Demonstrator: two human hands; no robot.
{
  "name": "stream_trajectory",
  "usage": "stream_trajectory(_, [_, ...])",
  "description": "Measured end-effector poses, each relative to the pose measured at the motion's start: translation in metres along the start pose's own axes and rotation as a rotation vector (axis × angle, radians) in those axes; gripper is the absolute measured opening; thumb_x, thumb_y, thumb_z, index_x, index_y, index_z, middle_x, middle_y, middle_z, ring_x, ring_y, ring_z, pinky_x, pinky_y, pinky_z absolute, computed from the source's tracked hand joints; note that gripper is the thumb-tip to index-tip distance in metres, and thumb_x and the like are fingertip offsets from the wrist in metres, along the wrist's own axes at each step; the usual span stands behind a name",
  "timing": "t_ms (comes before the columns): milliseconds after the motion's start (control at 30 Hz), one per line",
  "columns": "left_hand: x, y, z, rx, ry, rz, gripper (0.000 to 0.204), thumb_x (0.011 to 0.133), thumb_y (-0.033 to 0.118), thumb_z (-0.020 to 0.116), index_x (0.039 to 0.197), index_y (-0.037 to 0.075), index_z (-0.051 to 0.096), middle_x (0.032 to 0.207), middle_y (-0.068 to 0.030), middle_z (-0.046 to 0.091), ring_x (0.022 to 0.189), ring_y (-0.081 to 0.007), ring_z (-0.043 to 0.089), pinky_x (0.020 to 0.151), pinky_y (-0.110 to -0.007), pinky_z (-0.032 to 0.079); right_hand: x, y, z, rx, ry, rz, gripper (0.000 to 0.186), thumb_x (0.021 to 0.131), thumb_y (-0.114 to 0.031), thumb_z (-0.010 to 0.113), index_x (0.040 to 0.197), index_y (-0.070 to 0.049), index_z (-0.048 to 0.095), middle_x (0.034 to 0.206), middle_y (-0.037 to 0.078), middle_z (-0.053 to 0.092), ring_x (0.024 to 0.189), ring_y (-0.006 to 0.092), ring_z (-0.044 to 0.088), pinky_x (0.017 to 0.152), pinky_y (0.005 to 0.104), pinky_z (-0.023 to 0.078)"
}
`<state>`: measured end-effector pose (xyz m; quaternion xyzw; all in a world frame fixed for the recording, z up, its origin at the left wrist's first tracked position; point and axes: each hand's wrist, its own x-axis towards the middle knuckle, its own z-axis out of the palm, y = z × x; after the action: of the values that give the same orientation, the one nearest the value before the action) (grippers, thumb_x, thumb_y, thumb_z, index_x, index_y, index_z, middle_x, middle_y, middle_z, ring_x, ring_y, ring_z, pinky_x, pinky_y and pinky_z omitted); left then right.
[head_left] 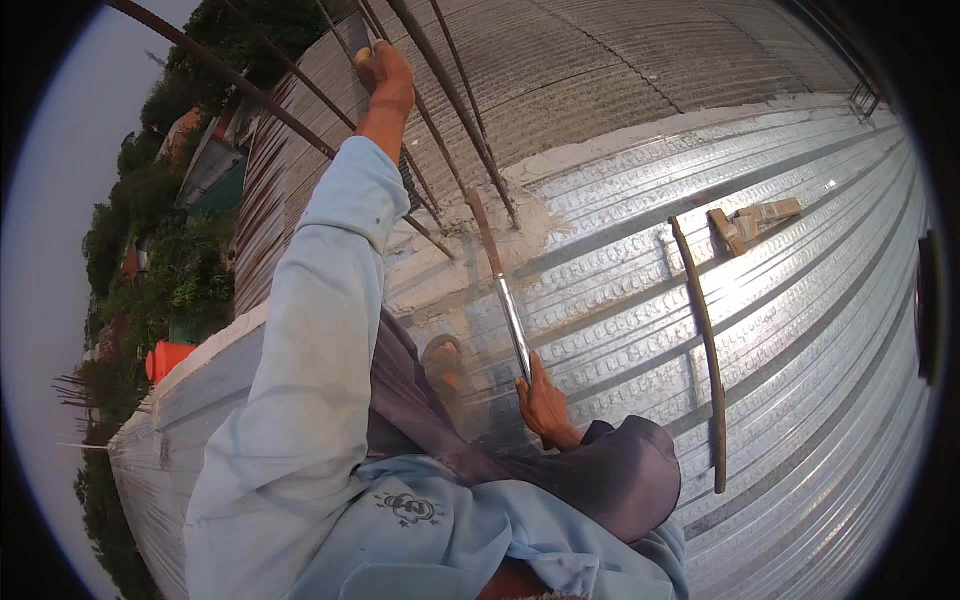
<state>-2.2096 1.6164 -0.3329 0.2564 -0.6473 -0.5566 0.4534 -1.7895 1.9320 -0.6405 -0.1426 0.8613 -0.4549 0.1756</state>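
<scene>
My left hand is raised at the top, its fingers closed round one of the thin upright steel reinforcing bars. Several ribbed reinforcing bars rise from a rough concrete patch in front of me. Low in the middle, my right hand grips a long tool by its shiny silver tubular handle. The tool's rusty brown upper end reaches up beside the feet of the bars; whether it touches one I cannot tell. Below the concrete a sandalled foot shows partly.
Shiny ridged metal roofing sheets spread to the right. On them lie a long wooden stick and a short taped wooden piece. Grey corrugated roofing lies beyond. Trees and a red container are at left.
</scene>
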Motion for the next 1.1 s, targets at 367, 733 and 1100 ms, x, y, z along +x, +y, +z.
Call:
stream_trajectory(367, [0.057, -0.017, 0.045, 0.169, -0.115, 0.019, 0.055, 0.095, 0.033, 0.054, 0.133, -0.006, 0.051, 0.129, -0.0257, 0.061, 0.116, -0.0399, 0.062, 0.095, -0.051, 0.050, 0.044, 0.018, 0.036, -0.143, 0.287, -0.106, 0.063, 0.100, -0.031, 0.056, 0.153, -0.006, 0.033, 0.091, 0.019, 0.059, 0.074, 0.0400, 0.062, 0.068, 0.0513, 0.051])
stream_trajectory(733, [0.057, -0.028, 0.041, 0.185, -0.185, 0.038, 0.055, 0.096, 0.033, 0.054, 0.135, -0.006, 0.049, 0.131, -0.0263, 0.059, 0.118, -0.0399, 0.061, 0.097, -0.051, 0.049, 0.056, 0.054, 0.080, -0.178, 0.317, -0.094, 0.066, 0.095, -0.023, 0.064, 0.150, 0.001, 0.036, 0.092, 0.021, 0.067, 0.080, 0.0407, 0.067, 0.072, 0.0499, 0.053])
stream_trajectory(1100, [0.067, -0.038, 0.030, 0.136, -0.249, -0.036, 0.056, 0.096, 0.033, 0.054, 0.137, -0.006, 0.048, 0.134, -0.0270, 0.058, 0.120, -0.0399, 0.059, 0.099, -0.051, 0.048, 0.060, 0.018, 0.020, 0.205, -0.049, 0.254, 0.050, 0.090, -0.023, 0.066, 0.130, 0.001, 0.049, 0.085, 0.031, 0.065, 0.086, 0.0515, 0.064, 0.073, 0.0574, 0.048])
